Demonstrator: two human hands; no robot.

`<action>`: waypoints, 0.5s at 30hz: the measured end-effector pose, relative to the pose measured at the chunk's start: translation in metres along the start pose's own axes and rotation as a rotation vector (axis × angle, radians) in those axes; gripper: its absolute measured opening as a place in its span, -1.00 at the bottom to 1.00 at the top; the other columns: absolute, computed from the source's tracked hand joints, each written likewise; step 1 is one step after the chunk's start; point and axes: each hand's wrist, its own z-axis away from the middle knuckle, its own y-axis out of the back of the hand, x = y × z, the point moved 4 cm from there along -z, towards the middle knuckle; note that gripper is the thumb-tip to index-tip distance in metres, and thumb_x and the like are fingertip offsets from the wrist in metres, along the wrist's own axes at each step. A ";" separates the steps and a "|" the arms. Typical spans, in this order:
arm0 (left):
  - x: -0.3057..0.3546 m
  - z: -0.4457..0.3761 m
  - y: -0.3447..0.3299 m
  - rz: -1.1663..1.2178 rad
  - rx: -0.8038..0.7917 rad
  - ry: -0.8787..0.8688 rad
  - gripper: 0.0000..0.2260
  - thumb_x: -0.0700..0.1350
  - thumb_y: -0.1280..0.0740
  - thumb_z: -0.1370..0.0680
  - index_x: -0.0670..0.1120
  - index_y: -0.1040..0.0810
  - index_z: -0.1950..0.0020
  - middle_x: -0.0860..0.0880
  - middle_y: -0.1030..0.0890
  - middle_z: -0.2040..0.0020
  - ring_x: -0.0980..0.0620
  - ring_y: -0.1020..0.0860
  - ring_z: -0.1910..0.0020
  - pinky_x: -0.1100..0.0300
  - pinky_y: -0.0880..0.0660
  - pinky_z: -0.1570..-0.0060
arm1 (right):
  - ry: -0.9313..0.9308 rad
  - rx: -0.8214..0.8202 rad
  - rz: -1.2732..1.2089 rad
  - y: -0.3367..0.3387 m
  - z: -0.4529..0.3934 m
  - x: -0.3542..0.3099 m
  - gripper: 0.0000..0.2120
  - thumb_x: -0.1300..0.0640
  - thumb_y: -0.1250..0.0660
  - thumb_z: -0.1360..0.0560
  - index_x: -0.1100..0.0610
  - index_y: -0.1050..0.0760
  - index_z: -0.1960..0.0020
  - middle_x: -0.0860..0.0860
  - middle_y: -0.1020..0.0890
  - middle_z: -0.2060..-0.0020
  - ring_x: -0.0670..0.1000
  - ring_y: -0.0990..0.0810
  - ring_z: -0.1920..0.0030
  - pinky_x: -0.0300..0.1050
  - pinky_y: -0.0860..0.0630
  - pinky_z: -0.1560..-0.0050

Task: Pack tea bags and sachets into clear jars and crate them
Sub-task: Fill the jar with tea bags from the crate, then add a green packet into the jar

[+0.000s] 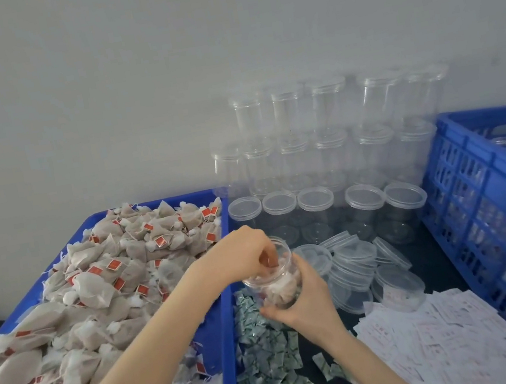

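Note:
My right hand (307,303) grips a clear jar (277,283) from below and behind, tilted with its mouth toward the left. The jar holds several tea bags. My left hand (242,254) is at the jar's mouth, fingertips pinched and pushed inside among the bags; whether they hold one is hidden. A blue tray (224,330) at the left is heaped with beige mesh tea bags (102,300) bearing red tags. Small green-white sachets (270,366) lie piled beside the tray, below the jar.
Empty lidded clear jars (322,153) are stacked in rows against the grey wall. Loose clear lids (357,264) lie right of the held jar. White paper labels (437,338) spread at the lower right. A blue slatted crate (497,218) stands at the right edge.

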 end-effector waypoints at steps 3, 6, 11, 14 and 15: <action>0.021 -0.009 -0.007 -0.047 -0.034 -0.074 -0.80 -0.18 -0.34 -0.54 -0.01 -0.67 -0.11 0.04 -0.68 -0.03 0.07 -0.61 0.01 0.23 -0.50 -0.01 | -0.027 0.067 -0.018 0.011 0.009 0.006 -0.31 -0.02 -0.64 -0.15 -0.16 -0.42 -0.20 -0.20 -0.62 -0.05 -0.20 -0.62 -0.04 -0.41 -0.52 0.04; 0.039 -0.008 -0.015 0.022 -0.055 -0.190 -0.77 -0.23 -0.28 -0.55 -0.02 -0.64 -0.11 0.05 -0.67 -0.01 0.09 -0.60 0.03 0.16 -0.50 -0.06 | -0.018 0.136 0.033 0.024 0.018 0.012 -0.32 -0.09 -0.61 -0.14 -0.28 -0.38 -0.17 -0.33 -0.57 -0.05 -0.33 -0.57 -0.05 -0.53 -0.44 0.08; 0.039 -0.003 -0.003 0.442 0.130 -0.182 -0.72 -0.34 -0.22 -0.57 -0.05 -0.67 -0.03 0.12 -0.68 0.09 0.32 -0.61 0.14 0.45 -0.49 0.11 | -0.081 0.207 0.071 0.042 0.024 0.026 -0.17 -0.17 -0.62 -0.07 -0.21 -0.39 -0.28 -0.25 -0.58 -0.11 -0.24 -0.57 -0.11 -0.29 -0.54 -0.07; 0.020 -0.007 0.008 0.649 0.440 0.018 -0.77 -0.30 -0.25 -0.57 -0.01 -0.61 -0.04 0.09 -0.65 0.04 0.18 -0.62 0.15 0.34 -0.50 0.15 | -0.086 0.231 0.062 0.047 0.025 0.027 -0.15 -0.15 -0.65 -0.12 -0.08 -0.40 -0.34 -0.19 -0.58 -0.18 -0.20 -0.56 -0.17 -0.13 -0.57 -0.18; 0.017 -0.009 0.006 0.578 0.417 0.078 -0.78 -0.22 -0.29 -0.58 -0.01 -0.56 -0.19 0.09 -0.61 -0.07 0.16 -0.59 0.05 0.33 -0.47 0.04 | -0.088 0.234 0.063 0.048 0.027 0.026 -0.16 -0.16 -0.65 -0.14 -0.08 -0.40 -0.34 -0.19 -0.58 -0.18 -0.21 -0.56 -0.18 -0.14 -0.57 -0.19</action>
